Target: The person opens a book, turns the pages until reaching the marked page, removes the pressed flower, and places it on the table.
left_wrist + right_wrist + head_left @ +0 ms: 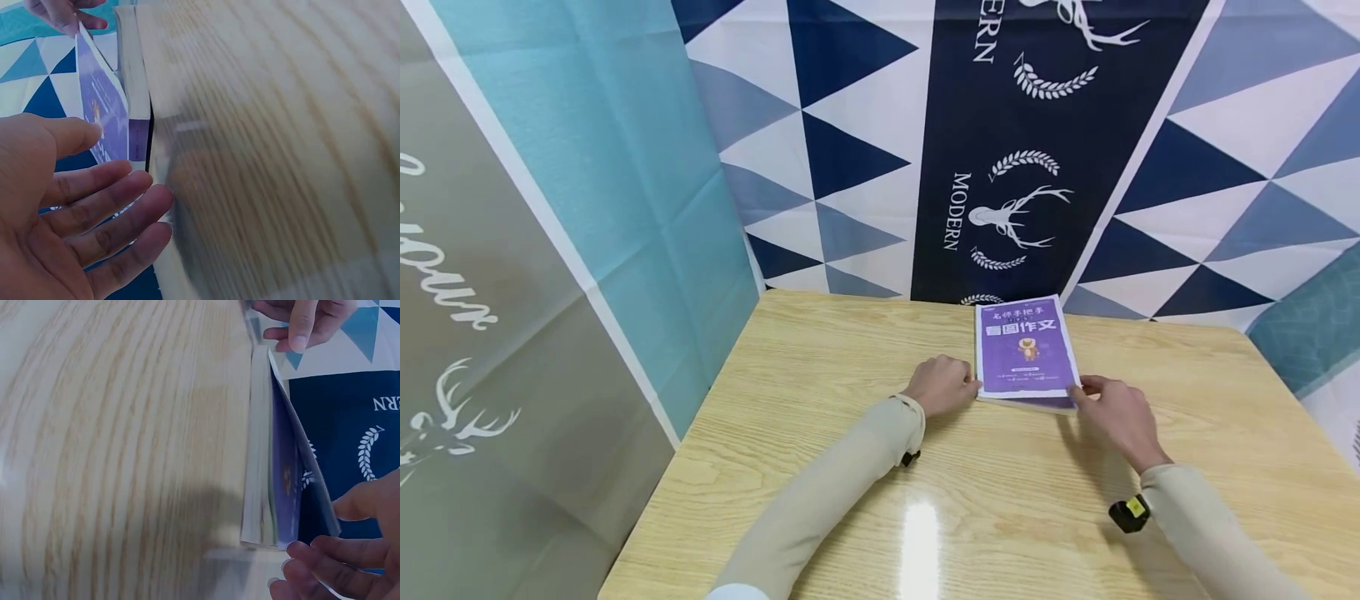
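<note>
Apparently at the opening step: purple book [1028, 350], right of frame centre, near the far edge of the table [820, 358]; cover [103, 103] pinched at its lower-right corner by the right hand [1116, 414], left hand [942, 385] loose-fingered beside the lower-left corner, contact unclear. Next, probably calls for swinging the cover leftward. Patterned cloth [865, 167] behind; table room leftward and below.
</note>
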`<state>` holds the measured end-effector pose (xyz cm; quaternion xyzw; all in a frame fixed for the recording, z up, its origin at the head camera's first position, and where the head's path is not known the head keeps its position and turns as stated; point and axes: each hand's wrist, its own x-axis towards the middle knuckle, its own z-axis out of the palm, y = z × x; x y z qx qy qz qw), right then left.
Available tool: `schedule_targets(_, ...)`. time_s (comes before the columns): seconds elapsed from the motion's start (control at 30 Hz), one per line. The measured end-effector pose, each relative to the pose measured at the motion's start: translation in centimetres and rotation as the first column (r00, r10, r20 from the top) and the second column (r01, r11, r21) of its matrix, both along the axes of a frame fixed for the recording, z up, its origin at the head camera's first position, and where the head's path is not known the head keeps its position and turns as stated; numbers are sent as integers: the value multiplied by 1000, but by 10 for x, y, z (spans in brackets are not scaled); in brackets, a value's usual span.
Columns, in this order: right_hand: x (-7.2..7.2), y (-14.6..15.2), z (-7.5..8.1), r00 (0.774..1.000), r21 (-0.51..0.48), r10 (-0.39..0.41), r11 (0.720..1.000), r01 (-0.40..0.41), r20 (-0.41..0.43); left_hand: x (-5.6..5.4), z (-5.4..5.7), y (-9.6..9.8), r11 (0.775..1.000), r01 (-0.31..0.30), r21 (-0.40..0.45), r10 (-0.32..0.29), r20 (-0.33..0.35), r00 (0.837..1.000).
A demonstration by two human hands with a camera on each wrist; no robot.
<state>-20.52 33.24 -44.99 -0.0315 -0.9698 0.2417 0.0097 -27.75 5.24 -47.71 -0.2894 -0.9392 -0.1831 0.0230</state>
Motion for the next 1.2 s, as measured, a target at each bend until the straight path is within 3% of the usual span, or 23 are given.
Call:
schedule_targets(0.3, -2, 8, -21, 1000, 20, 25, 999, -25, 20, -4, -7, 18, 998, -5, -59, 7, 42, 999)
schedule_targets(0.47, -2, 9, -30, 1000, 17, 19, 1000, -20, 8, -2, -5, 24, 995, -47, -89, 52, 54, 997)
schedule_targets(0.8, -5, 8, -32, 999, -4, 1, 1000, -1, -44, -1, -4, 30, 990, -108, -90, 114, 75, 991)
schedule_targets(1.2, -6, -1, -32, 998, -19, 7, 1000, -8, -59, 7, -3, 21, 991, -107, -82, 115, 107, 988)
